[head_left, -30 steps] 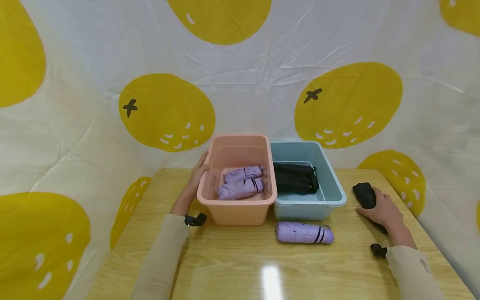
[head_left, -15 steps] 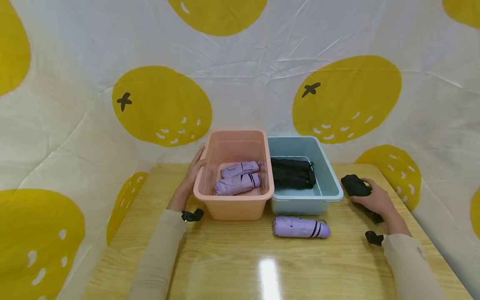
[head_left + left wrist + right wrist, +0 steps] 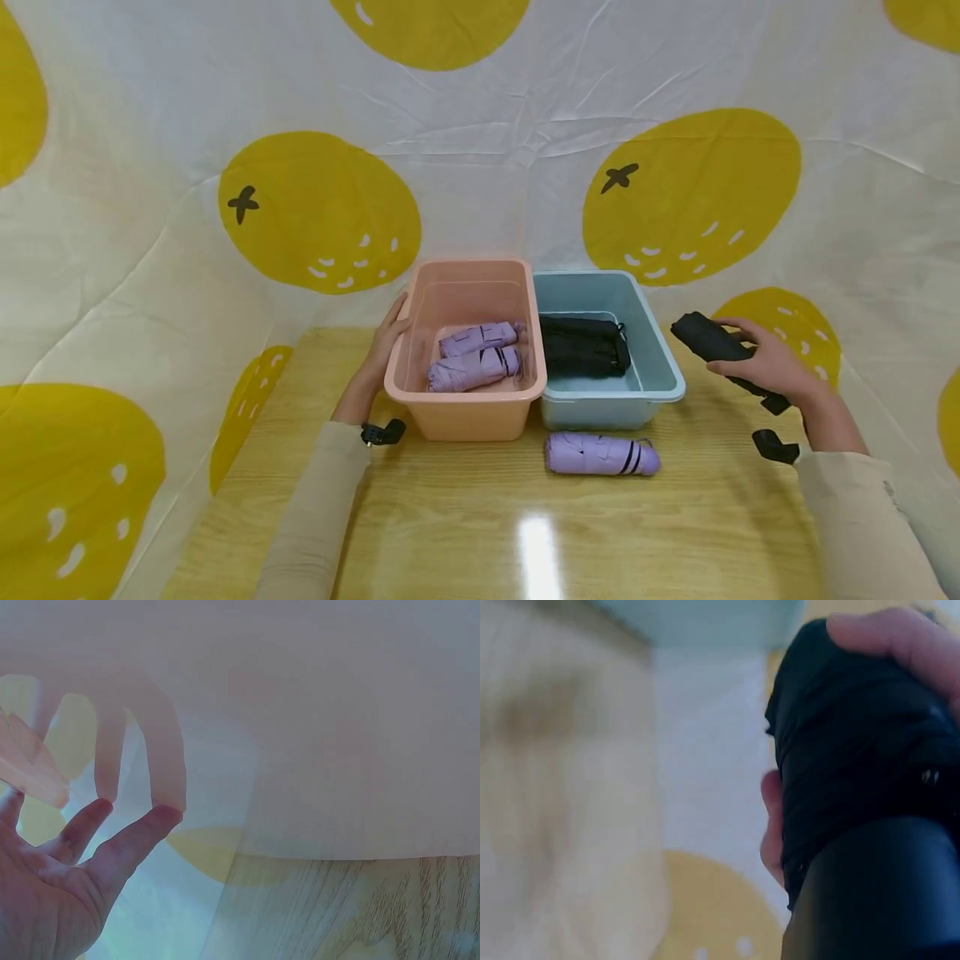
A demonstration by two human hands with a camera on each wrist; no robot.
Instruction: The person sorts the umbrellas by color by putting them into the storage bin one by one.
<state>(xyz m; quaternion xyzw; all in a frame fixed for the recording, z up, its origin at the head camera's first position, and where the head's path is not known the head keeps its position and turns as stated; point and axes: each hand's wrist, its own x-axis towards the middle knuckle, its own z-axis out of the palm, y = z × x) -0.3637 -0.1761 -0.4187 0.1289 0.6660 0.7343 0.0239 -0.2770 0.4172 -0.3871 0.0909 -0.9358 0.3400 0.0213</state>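
My right hand (image 3: 772, 362) grips a folded black umbrella (image 3: 705, 335), raised above the table to the right of the blue bin. Close up in the right wrist view, thumb and fingers wrap the umbrella's dark fabric (image 3: 855, 735). At the pink bin (image 3: 472, 421), my left hand (image 3: 386, 342) rests against the left wall. Its spread fingertips touch that glossy wall in the left wrist view, where they are mirrored. Two purple folded umbrellas (image 3: 471, 372) lie inside the pink bin. Black folded cloth, apparently umbrellas (image 3: 585, 354), fills part of the blue bin (image 3: 600, 412).
Another purple folded umbrella (image 3: 600, 454) lies on the wooden table (image 3: 442, 517) in front of the blue bin. The two bins stand side by side, touching. Behind them hangs a white curtain (image 3: 480, 200) with large yellow fruit prints.
The black umbrella, resting on the table earlier, has been lifted by my right hand. My left hand stays at the pink bin. The head view has shifted slightly.
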